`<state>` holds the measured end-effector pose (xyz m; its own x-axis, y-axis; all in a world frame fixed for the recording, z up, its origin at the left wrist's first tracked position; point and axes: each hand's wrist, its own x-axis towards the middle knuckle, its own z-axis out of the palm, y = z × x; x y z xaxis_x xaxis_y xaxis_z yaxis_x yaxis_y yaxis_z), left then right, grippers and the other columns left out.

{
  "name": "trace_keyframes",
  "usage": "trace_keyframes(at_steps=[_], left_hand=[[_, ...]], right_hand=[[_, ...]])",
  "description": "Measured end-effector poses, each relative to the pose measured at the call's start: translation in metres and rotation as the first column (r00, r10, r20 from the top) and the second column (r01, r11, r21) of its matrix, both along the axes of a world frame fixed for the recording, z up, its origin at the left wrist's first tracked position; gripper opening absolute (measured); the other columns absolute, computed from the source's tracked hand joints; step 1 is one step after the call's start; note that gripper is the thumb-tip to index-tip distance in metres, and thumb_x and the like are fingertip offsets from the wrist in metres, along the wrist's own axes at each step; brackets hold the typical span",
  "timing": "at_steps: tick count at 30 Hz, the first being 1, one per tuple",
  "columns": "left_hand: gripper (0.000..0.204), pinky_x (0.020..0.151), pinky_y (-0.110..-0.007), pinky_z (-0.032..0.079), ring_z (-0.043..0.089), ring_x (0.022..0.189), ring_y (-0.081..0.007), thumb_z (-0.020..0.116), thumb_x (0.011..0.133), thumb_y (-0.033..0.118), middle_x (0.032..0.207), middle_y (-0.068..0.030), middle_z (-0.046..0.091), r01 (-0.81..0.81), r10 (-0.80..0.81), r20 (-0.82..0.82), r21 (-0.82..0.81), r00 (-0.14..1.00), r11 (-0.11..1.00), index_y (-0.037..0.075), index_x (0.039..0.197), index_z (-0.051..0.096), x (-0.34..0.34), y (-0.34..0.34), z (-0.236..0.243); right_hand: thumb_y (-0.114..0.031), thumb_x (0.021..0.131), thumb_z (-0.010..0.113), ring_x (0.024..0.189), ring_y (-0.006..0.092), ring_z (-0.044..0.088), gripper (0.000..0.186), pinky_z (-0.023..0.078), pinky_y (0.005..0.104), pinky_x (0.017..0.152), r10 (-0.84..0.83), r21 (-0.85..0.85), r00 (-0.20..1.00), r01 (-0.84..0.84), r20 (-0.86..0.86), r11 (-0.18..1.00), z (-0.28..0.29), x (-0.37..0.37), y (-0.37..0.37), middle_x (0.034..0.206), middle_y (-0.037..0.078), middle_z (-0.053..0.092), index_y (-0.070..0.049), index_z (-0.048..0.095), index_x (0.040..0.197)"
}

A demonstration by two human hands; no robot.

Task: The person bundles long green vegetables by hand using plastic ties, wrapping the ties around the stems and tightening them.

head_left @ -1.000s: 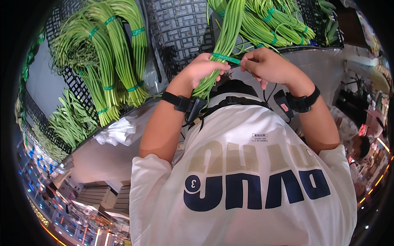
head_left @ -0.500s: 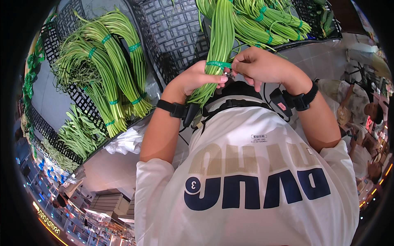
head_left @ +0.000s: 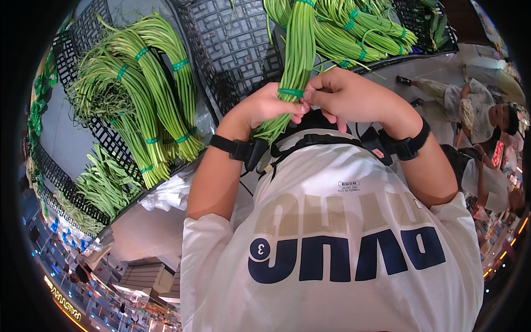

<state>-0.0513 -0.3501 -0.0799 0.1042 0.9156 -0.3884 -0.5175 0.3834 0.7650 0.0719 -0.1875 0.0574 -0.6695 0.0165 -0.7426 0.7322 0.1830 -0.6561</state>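
A long bundle of garlic scapes hangs over the near edge of the crates, its lower ends toward my body. My left hand is closed around the bundle near those ends. Just above its thumb, a green tape band crosses the stems. At the band's right end, my right hand is closed, thumb and forefinger pinching the tape against the bundle. Its other fingers curl below, close to my left fingertips. A second green band is round the stems at the top of the view.
Banded garlic scapes lie in the left crate, with loose green beans nearer me. More bundles fill the right crate. Between them stands a black mesh crate. White plastic bags hang at the front edge. People are off to the right.
My right hand has moved slightly left, up against the bundle. The length of tape that showed between its fingers and the stems is now shorter. My left hand keeps its hold.
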Motion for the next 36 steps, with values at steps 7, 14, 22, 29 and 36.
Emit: trace_keyframes(at_steps=[7,14,22,29,36], left_hand=[[0.019,0.063,-0.028,0.050,0.064,0.078,-0.0121,0.072,0.092,0.013,0.092,-0.0044,0.072,-0.014,0.005,-0.113,-0.078,0.994,0.997,0.003,0.108,0.070,0.012,0.003,-0.011],[0.020,0.061,-0.027,0.048,0.063,0.075,-0.0124,0.075,0.087,0.008,0.093,-0.0046,0.072,-0.062,0.052,-0.112,-0.082,0.992,0.995,0.002,0.106,0.071,0.001,-0.010,-0.008],[0.026,0.060,-0.028,0.049,0.061,0.068,-0.0136,0.073,0.084,0.003,0.089,-0.0057,0.070,-0.051,0.051,-0.009,-0.079,0.999,0.996,0.000,0.109,0.069,-0.011,-0.010,-0.008],[0.020,0.057,-0.028,0.047,0.059,0.060,-0.0144,0.074,0.080,0.003,0.073,-0.0051,0.062,-0.107,0.117,0.068,-0.136,0.991,0.985,0.000,0.097,0.065,-0.013,-0.011,0.009],[0.038,0.057,-0.027,0.045,0.056,0.059,-0.0133,0.072,0.082,0.004,0.078,-0.0036,0.061,-0.156,0.175,0.181,-0.115,0.968,0.981,-0.002,0.118,0.063,-0.014,-0.014,0.035]], right_hand=[[-0.015,0.101,0.055,0.046,0.0128,0.059,0.024,0.049,0.0267,0.047,0.012,-0.024,0.991,-0.015,-0.130,1.000,-0.011,-0.012,-0.018,0.064,0.003,0.058,0.004,0.069,0.096],[-0.016,0.102,0.054,0.045,0.0123,0.058,0.025,0.049,0.0268,0.046,-0.002,0.004,0.999,0.002,-0.044,1.000,0.000,-0.012,-0.017,0.061,0.002,0.055,0.004,0.069,0.095],[-0.015,0.103,0.053,0.046,0.0089,0.054,0.024,0.050,0.0275,0.044,-0.083,0.029,0.997,0.083,0.005,0.996,-0.012,0.003,-0.008,0.060,-0.003,0.052,0.002,0.069,0.096],[-0.019,0.097,0.055,0.047,0.0161,0.062,0.027,0.053,0.0305,0.046,-0.084,0.009,0.996,0.084,0.010,0.996,-0.038,0.012,0.000,0.060,0.002,0.053,0.002,0.072,0.096],[-0.026,0.104,0.058,0.045,0.0092,0.052,0.029,0.050,0.0276,0.043,-0.080,-0.033,0.996,0.081,0.029,0.996,-0.056,0.001,0.001,0.058,-0.002,0.048,0.000,0.072,0.100]])
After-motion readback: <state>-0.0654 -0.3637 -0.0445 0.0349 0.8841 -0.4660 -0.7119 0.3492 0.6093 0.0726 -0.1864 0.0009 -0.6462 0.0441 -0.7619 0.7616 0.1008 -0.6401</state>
